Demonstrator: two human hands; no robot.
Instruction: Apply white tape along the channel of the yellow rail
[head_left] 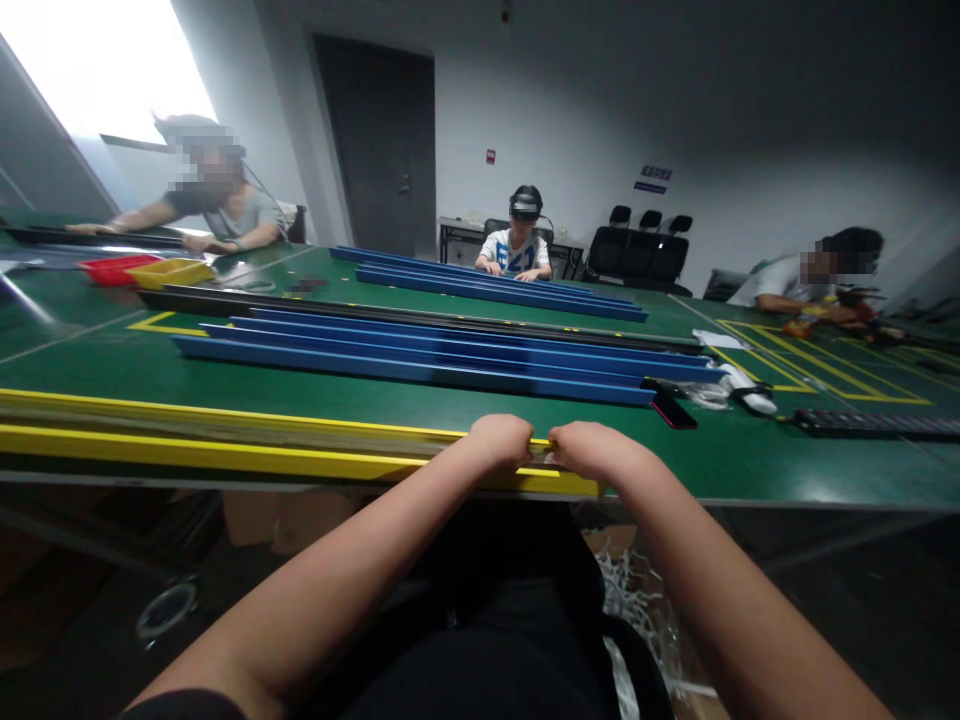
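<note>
A long yellow channel [247,452] lies along the near edge of the green table, running from the left side of the view to just under my hands. A dull greyish strip runs inside it. My left hand [504,440] is closed over the channel near its right end, fingers curled down into it. Close beside it, my right hand [589,448] is closed too, with fingers bent inward toward the left hand. Only a small gap separates the two. What the fingertips pinch is hidden by the hands and too small to make out.
Several blue channels [420,372] and a black rail [360,315] lie beyond on the green table [97,365]. A phone [673,409], a white device [750,392] and a dark strip [870,424] sit right. Red [112,270] and yellow trays [171,273] stand left. Three people work around the table.
</note>
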